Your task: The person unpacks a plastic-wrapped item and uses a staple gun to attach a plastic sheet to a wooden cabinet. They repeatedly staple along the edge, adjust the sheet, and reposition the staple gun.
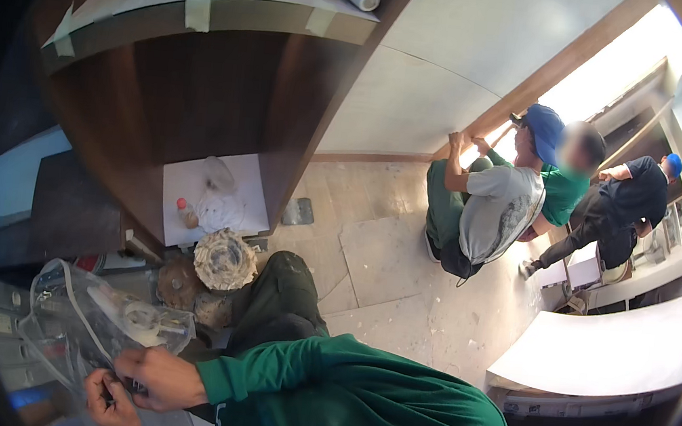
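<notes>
Clr plastic bag (56,314), crumpled, pale strip (80,308) running diag., lower L of view.

The bag (83,304) (apparently with items (143,319) inside) is before the cabinet (205,96), left of 3 co-workers (504,199).

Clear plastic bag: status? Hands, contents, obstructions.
Left hand and right hand close together at near side of clear plastic bag; grip unclear. Pale items show inside bag. Crusted round object beyond, apart from hands.

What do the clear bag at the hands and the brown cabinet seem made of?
The clear bag looks like glossy, flexible plastic: it is see-through, creased and catches highlights. The brown cabinet seems wood or wood-look laminate, fairly satin, judging by its dark, streaky surface.
</notes>
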Motion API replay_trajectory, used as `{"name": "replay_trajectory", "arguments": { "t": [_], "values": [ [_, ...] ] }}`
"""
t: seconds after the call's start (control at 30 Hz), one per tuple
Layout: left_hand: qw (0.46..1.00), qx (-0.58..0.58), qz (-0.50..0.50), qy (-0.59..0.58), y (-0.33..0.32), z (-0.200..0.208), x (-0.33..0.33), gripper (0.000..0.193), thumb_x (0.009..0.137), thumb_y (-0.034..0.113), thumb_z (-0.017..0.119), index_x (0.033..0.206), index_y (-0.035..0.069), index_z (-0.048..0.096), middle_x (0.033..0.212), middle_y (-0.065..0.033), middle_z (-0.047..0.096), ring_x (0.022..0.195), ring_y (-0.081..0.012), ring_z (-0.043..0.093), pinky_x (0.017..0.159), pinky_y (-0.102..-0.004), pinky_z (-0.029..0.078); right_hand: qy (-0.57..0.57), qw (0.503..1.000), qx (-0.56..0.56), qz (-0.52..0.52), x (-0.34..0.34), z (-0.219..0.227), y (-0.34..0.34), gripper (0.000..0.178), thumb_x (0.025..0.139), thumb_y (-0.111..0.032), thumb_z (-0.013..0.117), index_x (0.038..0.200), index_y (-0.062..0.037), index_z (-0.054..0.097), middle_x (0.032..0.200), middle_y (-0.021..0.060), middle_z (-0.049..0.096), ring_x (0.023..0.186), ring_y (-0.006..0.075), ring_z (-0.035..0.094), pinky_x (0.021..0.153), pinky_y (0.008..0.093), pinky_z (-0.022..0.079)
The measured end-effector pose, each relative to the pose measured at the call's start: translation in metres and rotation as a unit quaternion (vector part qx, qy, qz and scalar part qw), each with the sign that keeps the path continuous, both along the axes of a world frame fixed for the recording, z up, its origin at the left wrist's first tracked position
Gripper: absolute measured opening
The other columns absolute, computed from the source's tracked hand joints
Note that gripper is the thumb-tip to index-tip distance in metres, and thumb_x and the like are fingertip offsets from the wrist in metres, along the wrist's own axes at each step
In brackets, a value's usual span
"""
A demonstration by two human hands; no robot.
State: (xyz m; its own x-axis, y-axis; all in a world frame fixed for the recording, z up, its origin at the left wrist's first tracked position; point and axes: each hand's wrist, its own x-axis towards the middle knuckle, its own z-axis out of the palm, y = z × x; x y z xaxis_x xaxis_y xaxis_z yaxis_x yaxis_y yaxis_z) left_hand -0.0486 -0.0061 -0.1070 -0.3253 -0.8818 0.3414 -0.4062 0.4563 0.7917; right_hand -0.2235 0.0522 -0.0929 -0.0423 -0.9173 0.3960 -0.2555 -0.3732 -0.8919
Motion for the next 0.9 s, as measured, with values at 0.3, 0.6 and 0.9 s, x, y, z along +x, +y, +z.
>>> {"name": "replay_trajectory", "arguments": {
  "t": [0.3,0.6,0.9],
  "values": [
    [0.970,-0.224,-0.042,-0.086,0.002,0.052,-0.029,0.019,0.071,-0.004,0.058,0.089,0.002,0.060,0.072,-0.0085,0.061,0.065,-0.0274,0.061,0.069,-0.0383,0.053,0.063,0.997,0.047,-0.004,-0.013,0.023,-0.008,0.034,0.069,-0.009,0.071,0.100,-0.0047,0.056,0.094,0.0172,0.059,0.078,0.0377,0.063,0.066,0.0427,0.053],
    [0.996,-0.072,0.047,0.036,0.012,0.054,-0.030,0.008,0.075,-0.004,0.056,0.082,0.000,0.059,0.068,-0.0080,0.060,0.060,-0.0169,0.060,0.060,-0.0257,0.048,0.044,0.990,0.136,0.016,-0.025,0.036,-0.006,0.033,0.072,-0.011,0.078,0.100,-0.0030,0.063,0.084,0.0134,0.060,0.071,0.0284,0.064,0.059,0.0352,0.051],
    [0.994,0.068,-0.046,0.072,0.004,0.065,-0.018,0.009,0.081,-0.004,0.056,0.087,-0.002,0.062,0.075,-0.0071,0.065,0.065,-0.0120,0.062,0.061,-0.0263,0.049,0.042,0.995,0.080,0.033,-0.009,0.013,-0.016,0.025,0.073,-0.007,0.073,0.096,-0.0044,0.064,0.090,0.0120,0.058,0.073,0.0329,0.063,0.061,0.0382,0.052]
  ]
}}
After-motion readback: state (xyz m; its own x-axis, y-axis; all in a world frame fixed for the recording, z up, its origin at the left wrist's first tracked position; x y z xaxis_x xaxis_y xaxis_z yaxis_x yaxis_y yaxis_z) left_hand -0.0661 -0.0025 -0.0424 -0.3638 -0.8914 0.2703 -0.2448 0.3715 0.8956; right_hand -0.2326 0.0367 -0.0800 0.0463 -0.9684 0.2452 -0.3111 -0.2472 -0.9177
